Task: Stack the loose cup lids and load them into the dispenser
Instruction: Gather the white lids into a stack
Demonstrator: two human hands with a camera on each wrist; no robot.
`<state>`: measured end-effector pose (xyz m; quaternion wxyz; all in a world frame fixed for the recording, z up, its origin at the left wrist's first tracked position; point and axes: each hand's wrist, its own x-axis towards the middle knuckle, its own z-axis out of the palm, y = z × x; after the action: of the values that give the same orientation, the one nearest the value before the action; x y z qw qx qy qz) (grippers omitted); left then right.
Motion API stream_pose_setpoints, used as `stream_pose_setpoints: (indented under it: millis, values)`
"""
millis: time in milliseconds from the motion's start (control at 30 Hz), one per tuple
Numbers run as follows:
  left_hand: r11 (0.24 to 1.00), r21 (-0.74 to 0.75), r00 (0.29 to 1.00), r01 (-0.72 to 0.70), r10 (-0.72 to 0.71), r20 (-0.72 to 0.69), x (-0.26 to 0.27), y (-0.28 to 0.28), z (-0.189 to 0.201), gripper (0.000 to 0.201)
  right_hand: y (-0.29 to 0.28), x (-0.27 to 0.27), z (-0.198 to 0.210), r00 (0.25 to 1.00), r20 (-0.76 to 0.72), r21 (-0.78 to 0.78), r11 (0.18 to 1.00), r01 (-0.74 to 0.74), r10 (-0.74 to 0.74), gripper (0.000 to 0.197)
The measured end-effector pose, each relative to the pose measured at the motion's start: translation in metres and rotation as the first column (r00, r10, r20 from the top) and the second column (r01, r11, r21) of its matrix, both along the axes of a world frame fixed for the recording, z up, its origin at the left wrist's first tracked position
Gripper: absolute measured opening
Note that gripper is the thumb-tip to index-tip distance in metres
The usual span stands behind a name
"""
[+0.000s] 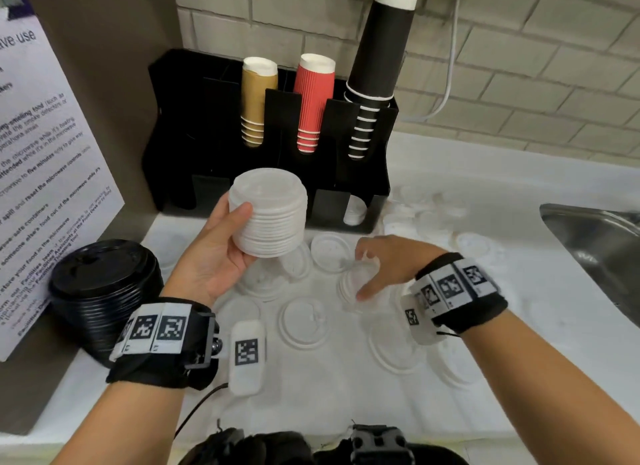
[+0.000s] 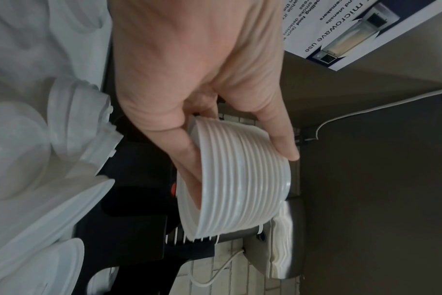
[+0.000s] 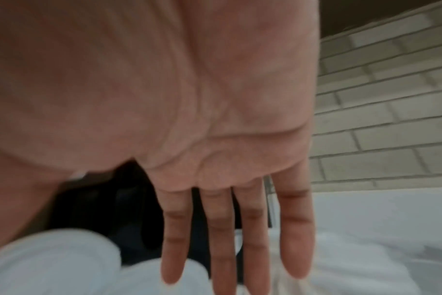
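Left hand (image 1: 214, 253) grips the stack of white lids (image 1: 269, 212), palm up, thumb on the near side, fingers hidden behind the stack in head view; left wrist view shows fingers (image 2: 189, 159) curled round the ribbed edges, stack lifted off the counter. Count of lids in stack not readable, roughly a dozen ridges. Just behind the held stack stands the black dispenser (image 1: 356, 187) w/ gold cups (image 1: 256, 97), red cups (image 1: 313, 101) and black cups (image 1: 377, 59) upside down in its upper slots; a few white lids show in its lower right slot (image 1: 355, 212), lower left slots too dark to read. Right hand (image 1: 384, 264) hovers low, right of the held stack, over a loose lid (image 1: 356, 284), fingers spread and fairly straight per right wrist view (image 3: 215, 229); whether fingertips touch the lid can't tell, motion blur in both views. Loose lids lie flat on the white counter (image 1: 554, 326) below and between both hands, e.g. one just under the stack (image 1: 329, 253), one nearer the body (image 1: 304, 322); white on white, edges washed out, so number unclear. More lids piled right of the dispenser (image 1: 422, 212), overexposed. Left of the gripping hand, a stack of black lids (image 1: 104, 291), partly cut by the left wristband. Steel sink (image 1: 595, 243) far right, cut off by frame edge. Poster (image 1: 45, 174) at left, text only partly legible.
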<state>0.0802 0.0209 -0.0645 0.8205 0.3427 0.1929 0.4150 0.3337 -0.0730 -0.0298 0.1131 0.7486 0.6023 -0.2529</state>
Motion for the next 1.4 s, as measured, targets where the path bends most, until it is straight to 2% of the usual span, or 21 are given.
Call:
stream_pose_setpoints:
  millis: [100,200,267,367,500,600,667,800,933,1000,1100,1200,1267,1333,1400]
  values:
    - [1.0,0.01,1.0,0.008,-0.008,-0.012,0.003,-0.002,0.0,0.104,0.001,-0.011,-0.018,0.991,0.077,-0.027,0.994,-0.105,0.107,0.089]
    - [1.0,-0.008,1.0,0.021,-0.021,-0.021,0.006,-0.004,0.0,0.095,0.004,-0.013,-0.023,0.982,0.119,0.025,0.989,-0.149,0.145,0.089]
    - [0.999,-0.013,0.999,0.033,-0.033,-0.007,0.007,-0.005,0.001,0.086,0.006,-0.01,-0.021,0.991,0.061,0.049,0.991,-0.123,0.12,0.083]
    - [0.999,-0.017,0.999,0.035,-0.035,-0.005,0.007,-0.006,0.001,0.085,0.007,-0.004,-0.014,0.995,-0.012,0.091,0.991,-0.102,0.104,0.079]
    - [1.0,-0.02,1.0,0.009,-0.009,0.006,0.007,-0.005,0.0,0.057,0.009,-0.008,-0.008,0.99,-0.07,0.16,0.981,-0.11,0.123,0.078]
    - [1.0,-0.012,1.0,0.02,-0.019,0.023,0.007,-0.004,0.002,0.065,0.013,-0.019,-0.004,0.967,-0.216,0.284,0.956,-0.073,0.138,0.083]
    - [1.0,-0.008,1.0,0.019,-0.019,0.025,0.007,-0.005,0.004,0.064,0.014,-0.023,-0.003,0.982,-0.136,0.264,0.96,-0.092,0.132,0.086]
    - [1.0,-0.012,1.0,0.015,-0.015,0.01,0.008,-0.006,0.005,0.072,0.01,-0.022,-0.012,0.97,0.173,0.006,0.985,-0.174,0.17,0.086]
    - [1.0,-0.009,1.0,0.022,-0.022,-0.006,0.009,-0.007,0.005,0.087,0.004,-0.022,-0.024,0.965,0.184,0.006,0.982,-0.189,0.185,0.085]
    - [0.999,-0.006,0.999,0.032,-0.032,-0.005,0.01,-0.007,0.004,0.099,0.004,-0.02,-0.023,0.98,0.119,0.029,0.986,-0.163,0.158,0.081]
    - [0.998,-0.008,0.998,0.056,-0.056,-0.006,0.012,-0.008,0.001,0.108,0.004,-0.009,-0.01,0.995,-0.068,0.112,0.992,-0.06,0.068,0.073]
    - [0.997,-0.02,0.997,0.08,-0.08,-0.001,0.015,-0.01,-0.003,0.114,-0.002,0.002,0.009,0.959,-0.283,0.251,0.966,0.055,0.019,0.064]
    - [0.995,-0.02,0.996,0.093,-0.093,0.005,0.018,-0.011,-0.005,0.113,-0.009,0.002,0.018,0.888,-0.459,0.385,0.907,0.172,0.027,0.059]
    - [0.993,0.002,0.993,0.116,-0.116,0.014,0.022,-0.013,-0.005,0.107,-0.014,-0.005,0.022,0.762,-0.642,0.489,0.809,0.325,0.082,0.057]
    - [0.99,0.027,0.99,0.141,-0.142,0.007,0.024,-0.016,-0.005,0.103,-0.017,-0.014,0.025,0.66,-0.735,0.536,0.729,0.427,0.154,0.054]
